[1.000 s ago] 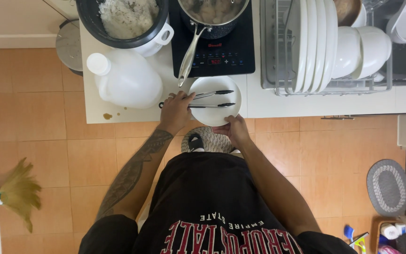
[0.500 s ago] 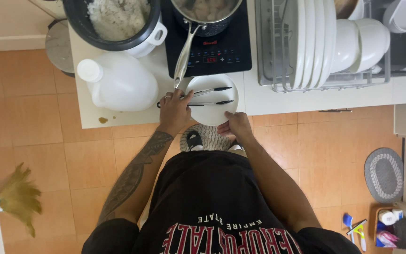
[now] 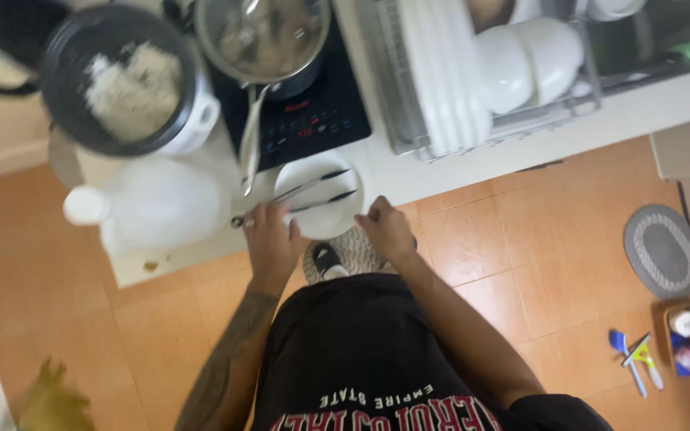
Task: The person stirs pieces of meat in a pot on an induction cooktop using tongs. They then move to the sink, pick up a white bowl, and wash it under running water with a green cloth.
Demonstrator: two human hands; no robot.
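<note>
I keep my left hand (image 3: 269,243) and right hand (image 3: 387,229) on the white plate (image 3: 319,195), fingers seemingly curled at its near rim, lifting level so the two utensils (image 3: 313,194) stay.

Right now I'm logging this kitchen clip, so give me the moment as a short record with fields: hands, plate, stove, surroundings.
left hand: at the near edge of the white plate
right hand: on the counter edge beside the plate
plate: two dark-handled utensils lie across it
stove: lidded steel pan on black induction cooktop
left of stove: rice cooker with white rice, white jug
right: dish rack with white plates and bowls
</note>
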